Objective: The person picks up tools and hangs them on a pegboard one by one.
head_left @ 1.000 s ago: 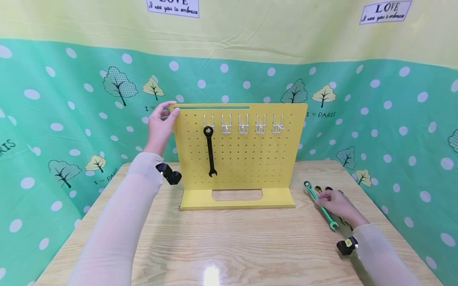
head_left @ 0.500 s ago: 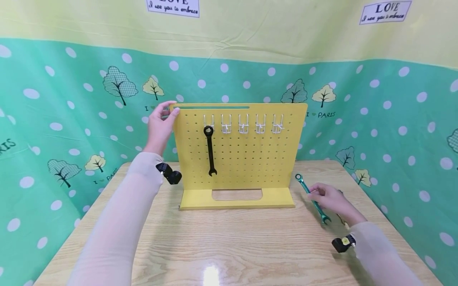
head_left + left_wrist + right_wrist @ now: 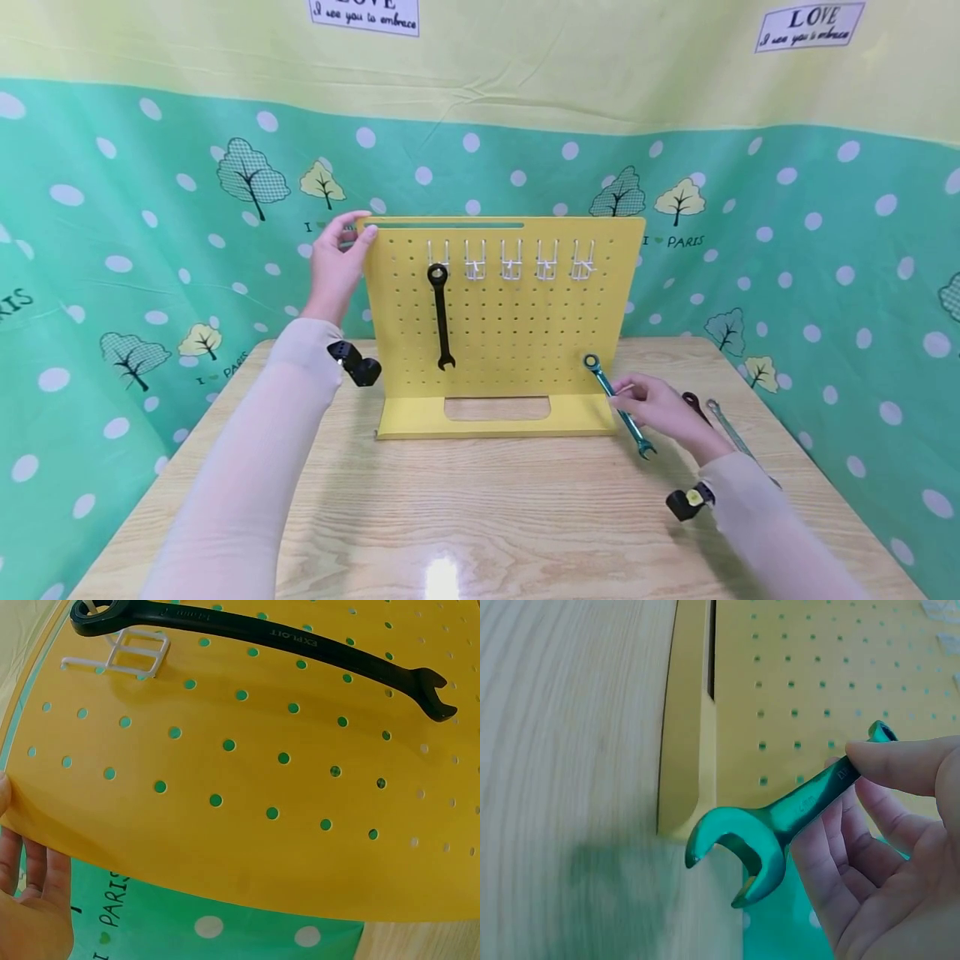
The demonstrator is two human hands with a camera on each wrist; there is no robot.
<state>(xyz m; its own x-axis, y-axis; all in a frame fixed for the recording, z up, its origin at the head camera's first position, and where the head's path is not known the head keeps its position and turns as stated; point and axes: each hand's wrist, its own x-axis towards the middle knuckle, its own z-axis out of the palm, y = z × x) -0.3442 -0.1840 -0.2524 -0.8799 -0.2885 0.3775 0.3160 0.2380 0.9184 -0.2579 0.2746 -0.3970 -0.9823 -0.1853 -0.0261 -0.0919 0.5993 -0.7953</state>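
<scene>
"How does the green wrench lie?"
"Pinched between the right hand's thumb and fingers, by the pegboard's lower right corner, slanting lengthwise, ring end up-left."
"Toward the bare hooks?"
"Yes; the left hand, farther off, grips the upper left corner."

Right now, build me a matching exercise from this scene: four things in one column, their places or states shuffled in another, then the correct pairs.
Column one:
1. black wrench
2. green wrench
3. yellow pegboard
4. left hand

Column two:
A. held in the right hand
B. grips an upper corner
C. hangs from a white hook
D. stands on the wooden table

Pairs: 1-C, 2-A, 3-D, 4-B
</scene>
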